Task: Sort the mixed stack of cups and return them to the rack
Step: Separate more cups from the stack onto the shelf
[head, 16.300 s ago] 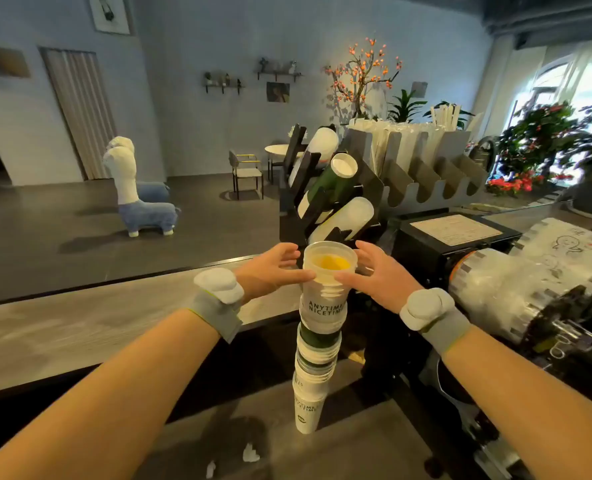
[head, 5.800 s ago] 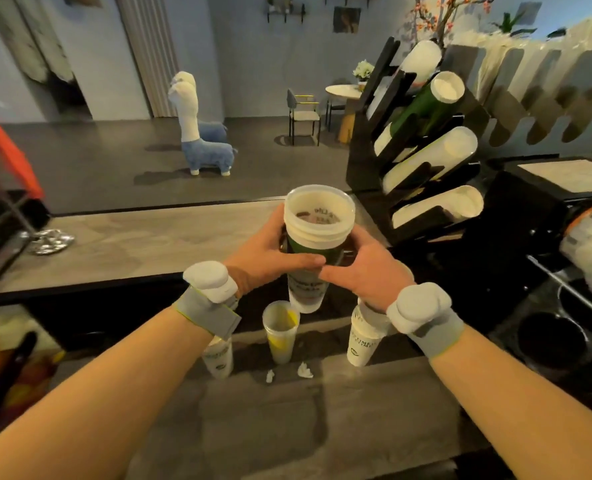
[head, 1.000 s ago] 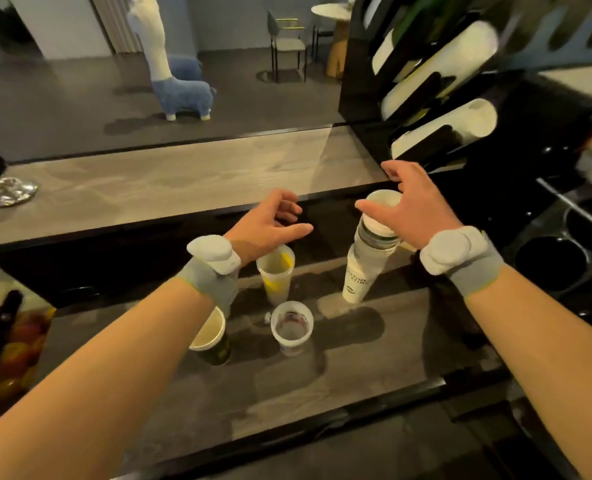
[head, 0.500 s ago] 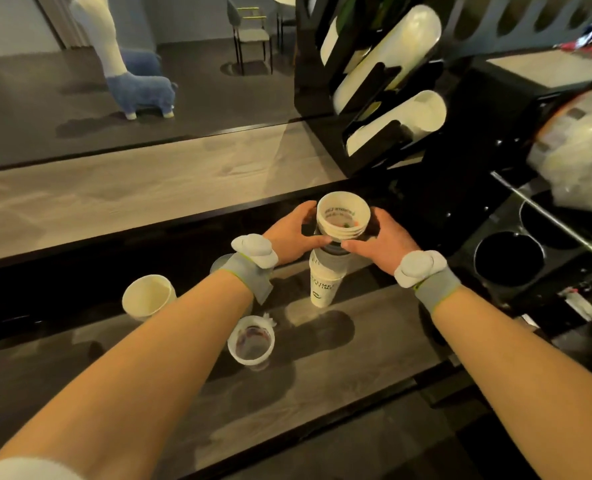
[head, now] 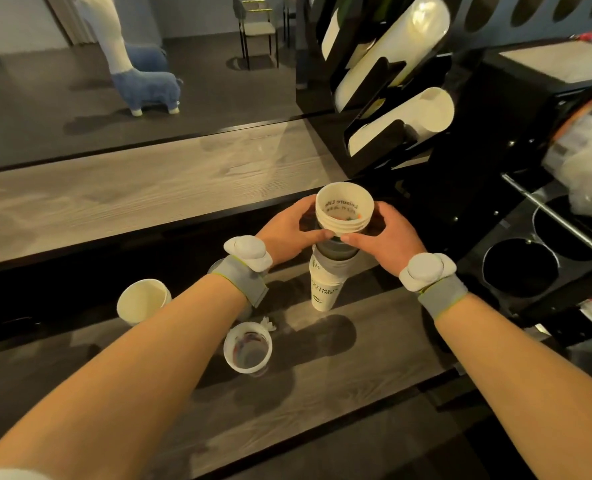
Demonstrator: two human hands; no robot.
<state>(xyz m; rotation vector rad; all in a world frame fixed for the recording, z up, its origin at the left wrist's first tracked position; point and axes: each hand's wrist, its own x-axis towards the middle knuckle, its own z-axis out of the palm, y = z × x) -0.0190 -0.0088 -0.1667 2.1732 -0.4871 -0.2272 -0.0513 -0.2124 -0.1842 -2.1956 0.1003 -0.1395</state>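
Both hands have closed in on the mixed stack (head: 332,268) standing on the counter (head: 339,372), left hand (head: 287,233) and right hand (head: 384,237) pinching its top white cups (head: 343,213), so another cup seems about to come off, the rack (head: 384,98) waiting behind.

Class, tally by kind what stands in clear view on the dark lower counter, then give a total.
White paper cup: 1
Clear plastic cup: 1
Mixed cup stack: 1
Total: 3
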